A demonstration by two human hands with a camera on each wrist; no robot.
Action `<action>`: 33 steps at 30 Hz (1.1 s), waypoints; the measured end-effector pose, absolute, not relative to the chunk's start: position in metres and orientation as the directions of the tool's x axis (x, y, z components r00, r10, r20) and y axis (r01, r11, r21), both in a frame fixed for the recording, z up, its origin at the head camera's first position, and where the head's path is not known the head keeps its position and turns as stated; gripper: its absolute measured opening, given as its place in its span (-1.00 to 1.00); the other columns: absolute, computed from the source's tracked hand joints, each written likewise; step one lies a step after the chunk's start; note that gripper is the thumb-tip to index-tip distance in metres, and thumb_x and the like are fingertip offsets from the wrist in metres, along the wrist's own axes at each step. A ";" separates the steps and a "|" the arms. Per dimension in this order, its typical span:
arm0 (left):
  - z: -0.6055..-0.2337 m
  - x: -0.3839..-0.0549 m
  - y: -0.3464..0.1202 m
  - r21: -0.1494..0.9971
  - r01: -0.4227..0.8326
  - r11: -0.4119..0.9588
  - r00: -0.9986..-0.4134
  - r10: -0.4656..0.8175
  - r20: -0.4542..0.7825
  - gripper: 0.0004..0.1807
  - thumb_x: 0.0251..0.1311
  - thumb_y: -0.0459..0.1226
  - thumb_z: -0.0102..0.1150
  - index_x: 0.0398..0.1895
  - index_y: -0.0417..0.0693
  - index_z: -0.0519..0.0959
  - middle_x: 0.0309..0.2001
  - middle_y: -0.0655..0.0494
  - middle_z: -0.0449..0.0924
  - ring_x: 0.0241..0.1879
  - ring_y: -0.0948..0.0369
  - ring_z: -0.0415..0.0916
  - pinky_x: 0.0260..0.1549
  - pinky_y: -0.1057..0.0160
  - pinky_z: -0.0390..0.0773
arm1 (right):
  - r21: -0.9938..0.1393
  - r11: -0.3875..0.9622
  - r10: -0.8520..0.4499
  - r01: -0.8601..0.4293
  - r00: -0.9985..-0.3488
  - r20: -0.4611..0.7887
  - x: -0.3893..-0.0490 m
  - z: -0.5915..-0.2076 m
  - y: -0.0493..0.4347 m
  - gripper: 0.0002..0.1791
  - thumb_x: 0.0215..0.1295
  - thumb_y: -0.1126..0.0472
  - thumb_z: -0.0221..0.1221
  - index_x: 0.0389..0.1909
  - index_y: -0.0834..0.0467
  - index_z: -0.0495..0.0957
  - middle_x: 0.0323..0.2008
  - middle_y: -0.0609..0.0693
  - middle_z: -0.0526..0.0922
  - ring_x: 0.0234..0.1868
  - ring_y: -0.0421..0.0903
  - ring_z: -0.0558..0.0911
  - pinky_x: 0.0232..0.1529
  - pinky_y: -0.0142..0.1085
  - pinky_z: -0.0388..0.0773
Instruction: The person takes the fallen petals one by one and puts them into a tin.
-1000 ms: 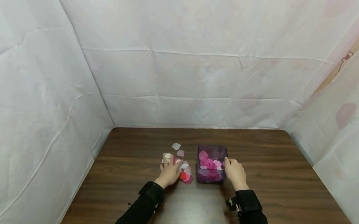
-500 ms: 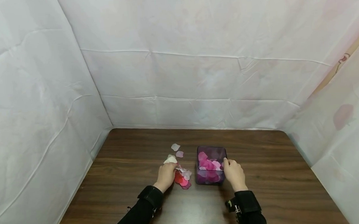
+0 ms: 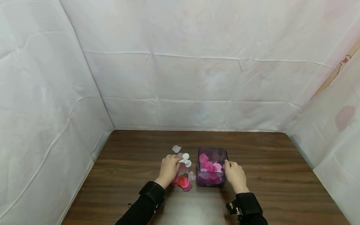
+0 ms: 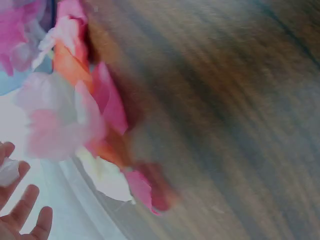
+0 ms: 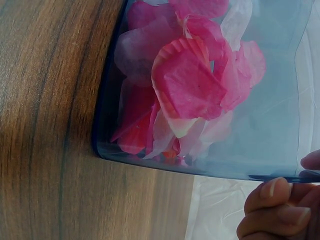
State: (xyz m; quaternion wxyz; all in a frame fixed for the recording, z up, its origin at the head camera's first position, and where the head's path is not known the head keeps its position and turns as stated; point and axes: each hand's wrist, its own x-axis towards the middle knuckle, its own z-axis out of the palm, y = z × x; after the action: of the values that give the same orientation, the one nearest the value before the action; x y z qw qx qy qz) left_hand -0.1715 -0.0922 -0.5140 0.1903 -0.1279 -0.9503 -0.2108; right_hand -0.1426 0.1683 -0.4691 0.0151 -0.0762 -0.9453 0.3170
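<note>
My left hand (image 3: 169, 169) pinches white artificial flower petals (image 3: 185, 160) above the loose pile on the table. In the left wrist view, a white petal (image 4: 8, 172) lies between its fingers at the left edge. Below it are red and pink petals (image 3: 182, 182), with pale ones beside them. To the right stands a see-through purple box (image 3: 202, 182), partly filled with pink petals (image 3: 208, 165). My right hand (image 3: 235, 176) grips the box's right wall at the rim; the right wrist view shows fingertips (image 5: 272, 192) outside and the thumb over the edge.
One white petal (image 3: 176, 148) lies apart, behind the pile. The brown wood-grain table (image 3: 133, 147) ends at white cloth walls (image 3: 183, 112) at the back and sides. Both wrists wear black bands (image 3: 153, 194).
My left hand has lifted white petals from the pile and moved them slightly away from me. Red and pink petals are spread closer to me. My right hand and the box stay put.
</note>
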 end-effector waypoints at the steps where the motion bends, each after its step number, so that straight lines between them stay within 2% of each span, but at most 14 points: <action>1: -0.513 -0.171 -0.092 0.356 0.329 0.875 -0.893 0.166 0.418 -0.92 0.03 -0.32 0.30 -0.37 -0.03 0.69 -0.25 0.09 0.70 -0.19 0.07 0.55 -0.24 0.07 0.48 | -0.600 0.788 0.153 0.134 -0.988 -0.019 -0.143 -0.469 0.168 -0.45 0.44 0.04 -0.26 -0.16 0.37 0.58 -0.09 0.40 0.60 -0.07 0.37 0.56 -0.20 0.15 0.47; 4: -0.508 -0.171 -0.091 0.349 0.357 0.866 -0.881 0.188 0.434 -0.97 0.04 -0.27 0.31 -0.43 -0.01 0.69 -0.37 0.14 0.71 -0.32 0.12 0.57 -0.32 0.13 0.49 | -0.598 0.790 0.148 0.132 -0.989 -0.023 -0.143 -0.469 0.169 -0.46 0.44 0.04 -0.26 -0.16 0.37 0.57 -0.09 0.40 0.60 -0.07 0.37 0.56 -0.21 0.14 0.47; 8: -0.504 -0.170 -0.092 0.379 0.381 0.843 -0.882 0.209 0.423 -0.94 0.08 -0.24 0.29 -0.48 -0.02 0.69 -0.48 0.16 0.69 -0.44 0.18 0.60 -0.43 0.21 0.52 | -0.596 0.792 0.150 0.133 -0.989 -0.021 -0.145 -0.469 0.169 -0.46 0.44 0.04 -0.26 -0.15 0.37 0.57 -0.08 0.40 0.60 -0.07 0.38 0.56 -0.21 0.15 0.47; 12: -0.506 -0.170 -0.093 0.424 0.378 0.823 -0.892 0.200 0.405 -0.90 0.15 -0.25 0.23 -0.48 -0.05 0.64 -0.57 0.13 0.62 -0.49 0.17 0.57 -0.54 0.25 0.47 | -0.596 0.792 0.149 0.129 -0.989 -0.016 -0.144 -0.469 0.168 -0.46 0.43 0.04 -0.26 -0.16 0.37 0.58 -0.09 0.41 0.59 -0.08 0.38 0.56 -0.23 0.15 0.47; 14: -0.506 -0.171 -0.093 0.429 0.387 0.816 -0.888 0.203 0.413 -0.89 0.19 -0.25 0.18 -0.42 -0.06 0.62 -0.57 0.12 0.60 -0.53 0.16 0.56 -0.58 0.23 0.46 | -0.597 0.792 0.146 0.128 -0.989 -0.018 -0.144 -0.469 0.168 -0.45 0.43 0.04 -0.26 -0.16 0.37 0.58 -0.09 0.40 0.59 -0.09 0.38 0.56 -0.24 0.15 0.47; 16: -0.503 -0.172 -0.091 0.447 0.387 0.806 -0.891 0.203 0.406 -0.85 0.27 -0.21 0.09 -0.33 -0.08 0.60 -0.53 0.08 0.62 -0.50 0.13 0.58 -0.55 0.20 0.49 | -0.597 0.792 0.146 0.130 -0.989 -0.022 -0.145 -0.469 0.169 -0.45 0.43 0.04 -0.27 -0.16 0.37 0.58 -0.09 0.40 0.59 -0.08 0.38 0.56 -0.24 0.14 0.47; 20: -0.487 -0.174 -0.078 0.503 0.397 0.768 -0.903 0.227 0.365 -0.74 0.39 -0.18 -0.09 -0.15 -0.09 0.59 -0.28 0.04 0.68 -0.31 0.13 0.63 -0.35 0.16 0.57 | -0.596 0.792 0.150 0.134 -0.988 -0.024 -0.145 -0.469 0.170 -0.45 0.43 0.04 -0.27 -0.17 0.36 0.58 -0.08 0.40 0.59 -0.08 0.38 0.56 -0.22 0.15 0.46; 23: -0.469 -0.175 -0.063 0.559 0.400 0.726 -0.912 0.256 0.320 -0.71 0.42 -0.23 -0.18 -0.06 -0.09 0.56 -0.24 0.00 0.60 -0.43 0.16 0.53 -0.44 0.23 0.52 | -0.596 0.792 0.149 0.135 -0.988 -0.025 -0.145 -0.469 0.170 -0.45 0.43 0.04 -0.27 -0.18 0.36 0.59 -0.08 0.40 0.60 -0.08 0.38 0.56 -0.23 0.15 0.46; 27: -0.448 -0.176 -0.037 0.629 0.409 0.661 -0.912 0.288 0.291 -0.67 0.33 -0.38 -0.20 0.05 -0.08 0.51 -0.25 0.02 0.41 -0.49 0.27 0.30 -0.50 0.39 0.38 | -0.594 0.793 0.146 0.138 -0.989 -0.034 -0.145 -0.470 0.170 -0.45 0.43 0.03 -0.27 -0.18 0.35 0.59 -0.09 0.39 0.60 -0.08 0.37 0.56 -0.24 0.14 0.47; 33: -0.434 -0.176 -0.005 0.585 0.488 0.648 -0.872 0.384 0.303 -0.64 0.24 -0.47 -0.11 0.02 -0.02 0.54 -0.15 0.02 0.38 -0.15 0.21 0.30 -0.23 0.38 0.38 | -0.591 0.793 0.157 0.146 -0.987 -0.033 -0.146 -0.470 0.169 -0.45 0.43 0.03 -0.26 -0.16 0.35 0.59 -0.08 0.39 0.60 -0.07 0.37 0.56 -0.23 0.14 0.47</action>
State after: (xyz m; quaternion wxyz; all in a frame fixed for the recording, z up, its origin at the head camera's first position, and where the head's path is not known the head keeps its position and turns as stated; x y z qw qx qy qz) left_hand -0.1762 -0.0050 -0.4342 0.0757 -0.2412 -0.9045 -0.3436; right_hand -0.1455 0.1691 -0.4702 0.0086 -0.0798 -0.9469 0.3115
